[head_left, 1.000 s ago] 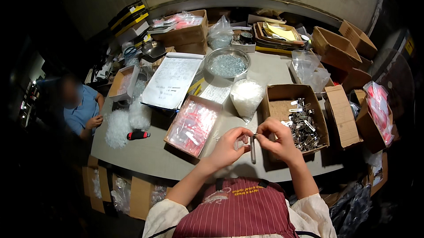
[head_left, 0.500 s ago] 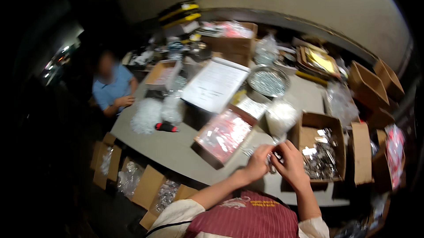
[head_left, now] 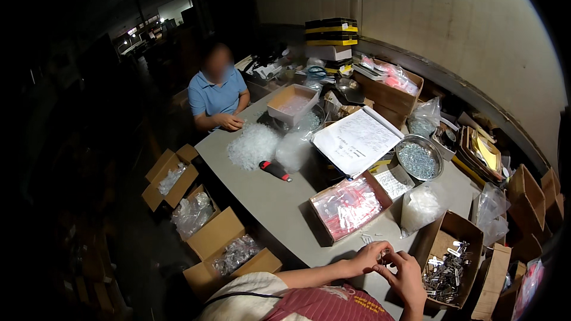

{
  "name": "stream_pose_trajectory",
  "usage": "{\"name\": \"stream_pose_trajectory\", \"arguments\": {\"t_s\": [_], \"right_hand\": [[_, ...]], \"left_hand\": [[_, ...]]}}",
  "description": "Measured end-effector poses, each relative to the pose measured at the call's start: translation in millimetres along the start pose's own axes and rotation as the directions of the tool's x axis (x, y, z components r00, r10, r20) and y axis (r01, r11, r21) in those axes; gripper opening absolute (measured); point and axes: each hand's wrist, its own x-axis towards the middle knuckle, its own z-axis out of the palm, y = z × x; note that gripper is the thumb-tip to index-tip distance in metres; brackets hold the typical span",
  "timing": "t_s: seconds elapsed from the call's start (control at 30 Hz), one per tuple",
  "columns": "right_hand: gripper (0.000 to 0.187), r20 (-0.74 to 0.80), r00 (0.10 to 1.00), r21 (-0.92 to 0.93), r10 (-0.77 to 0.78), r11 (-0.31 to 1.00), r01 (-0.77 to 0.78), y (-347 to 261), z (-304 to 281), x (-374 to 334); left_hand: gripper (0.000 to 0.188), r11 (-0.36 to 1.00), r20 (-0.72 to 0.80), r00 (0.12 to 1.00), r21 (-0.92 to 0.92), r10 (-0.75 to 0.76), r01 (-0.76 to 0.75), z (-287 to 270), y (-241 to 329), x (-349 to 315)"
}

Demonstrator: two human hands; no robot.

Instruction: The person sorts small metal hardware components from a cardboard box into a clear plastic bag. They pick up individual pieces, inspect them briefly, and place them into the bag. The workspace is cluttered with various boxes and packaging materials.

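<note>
My left hand [head_left: 367, 259] and my right hand [head_left: 405, 277] meet over the near edge of the table, fingertips bent together in a pinch. A small shiny piece seems to show between them, too small to name. Beside my right hand stands a cardboard box [head_left: 474, 235] holding many small metal parts [head_left: 447, 273]. Just beyond my left hand, a few small pale pieces [head_left: 367, 238] lie on the table. Farther out is an open carton [head_left: 322, 227] of flat clear packets with pink and red in them [head_left: 351, 207]. A clear bag of white pieces [head_left: 421, 207] stands behind my hands.
On the grey table [head_left: 238, 177] lie a clipboard with papers [head_left: 357, 138], a metal bowl of small parts [head_left: 420, 160], a red-and-black cutter [head_left: 275, 170] and a heap of clear pieces [head_left: 253, 146]. A person in blue [head_left: 217, 95] sits across. Open cartons [head_left: 215, 235] line the left side.
My view has swung left, so the table and its things sit farther right and lower in the picture. Both hands stay together, fingers still pinched.
</note>
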Motion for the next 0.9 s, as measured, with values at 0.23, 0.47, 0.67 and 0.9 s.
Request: {"name": "stream_pose_trajectory", "arguments": {"t_s": [0.23,0.47,0.67,0.9], "right_hand": [[0.015,-0.206,0.978,0.029,0.038,0.999,-0.033,16.0,7.4,-6.2],[0.015,-0.117,0.967,0.297,0.227,0.937,-0.184,16.3,13.2,-7.8],[0.016,-0.063,0.998,0.094,0.023,0.995,-0.017,10.6,8.0,-6.9],[0.018,-0.149,0.988,0.128,0.045,0.991,-0.026,15.6,17.0,-9.1]], "left_hand": [[0.035,0.994,-0.052,0.997,0.092,0.065,-0.060,3.1,1.3,1.5],[0.031,0.997,-0.047,0.998,0.068,0.046,-0.043,6.7,4.4,-5.0],[0.030,0.989,-0.007,0.996,0.118,0.088,-0.087,-1.6,8.0,-9.3],[0.035,0.993,-0.035,0.998,0.102,0.060,-0.056,1.5,12.3,-13.1]]}}
